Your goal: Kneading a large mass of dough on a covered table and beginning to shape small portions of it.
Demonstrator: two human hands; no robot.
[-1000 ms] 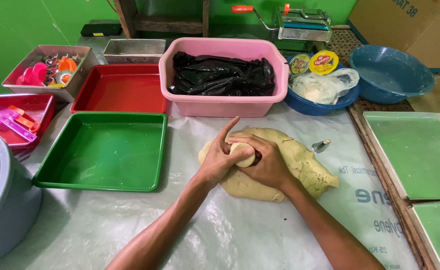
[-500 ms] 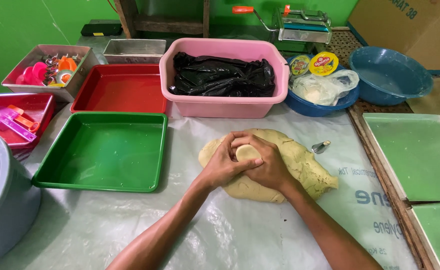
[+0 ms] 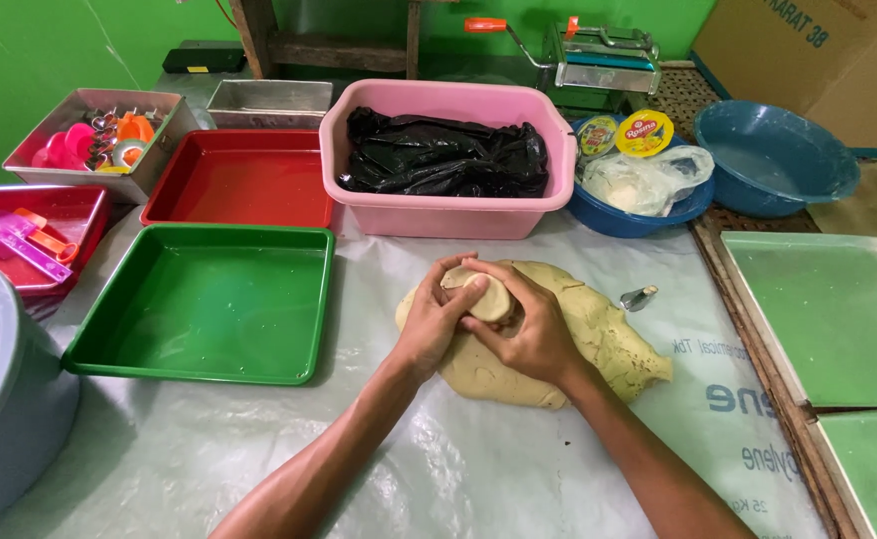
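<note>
A large slab of pale yellow dough (image 3: pixel 598 334) lies on the plastic-covered table (image 3: pixel 518 469). Above it, both hands cup a small piece of dough (image 3: pixel 486 297) between them. My left hand (image 3: pixel 435 321) wraps it from the left with the fingers curled over the top. My right hand (image 3: pixel 526 327) presses it from the right and below. A small metal cutter (image 3: pixel 638 297) rests on the table just right of the slab.
A green tray (image 3: pixel 209 299) sits left of the dough, with red trays (image 3: pixel 244 178) behind. A pink tub (image 3: pixel 448 215) holds black plastic. Blue bowls (image 3: pixel 773 160), a pasta machine (image 3: pixel 598 55), green boards (image 3: pixel 828 309) and a grey basin (image 3: pixel 0 399) surround the area.
The left hand's fingers have closed down over the small dough piece, and both hands have turned slightly around it. The slab has not moved.
</note>
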